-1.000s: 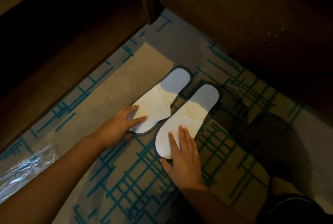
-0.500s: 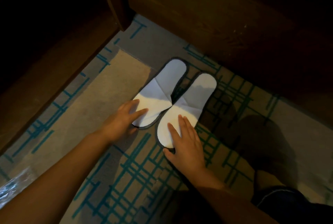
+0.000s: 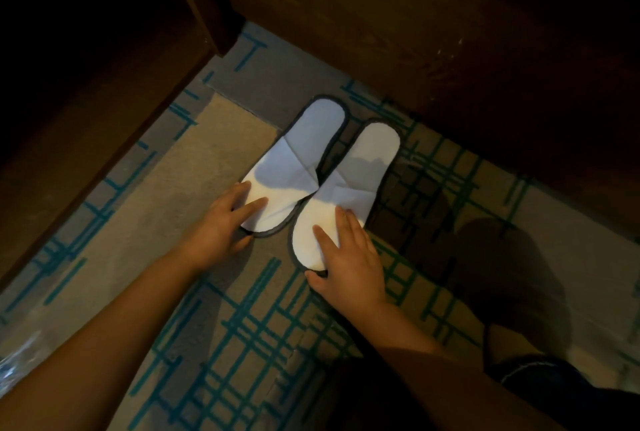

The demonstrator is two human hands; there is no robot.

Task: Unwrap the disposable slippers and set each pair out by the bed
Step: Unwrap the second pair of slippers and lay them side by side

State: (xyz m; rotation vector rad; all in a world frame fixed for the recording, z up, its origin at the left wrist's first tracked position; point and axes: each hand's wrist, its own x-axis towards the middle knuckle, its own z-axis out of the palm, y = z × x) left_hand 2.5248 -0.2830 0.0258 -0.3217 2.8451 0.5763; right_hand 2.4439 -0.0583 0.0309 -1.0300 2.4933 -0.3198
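Two white slippers lie side by side on the carpet: left hand (image 3: 221, 222) spread flat on the left slipper (image 3: 298, 167), right hand (image 3: 349, 257) spread on the right slipper (image 3: 349, 188)

There is one view only, worn on the person's head, looking steeply down and forward at the carpet (image 3: 214, 292) from close by. Dark wooden furniture (image 3: 415, 32) fills the top edge, both forearms reaching in from below.
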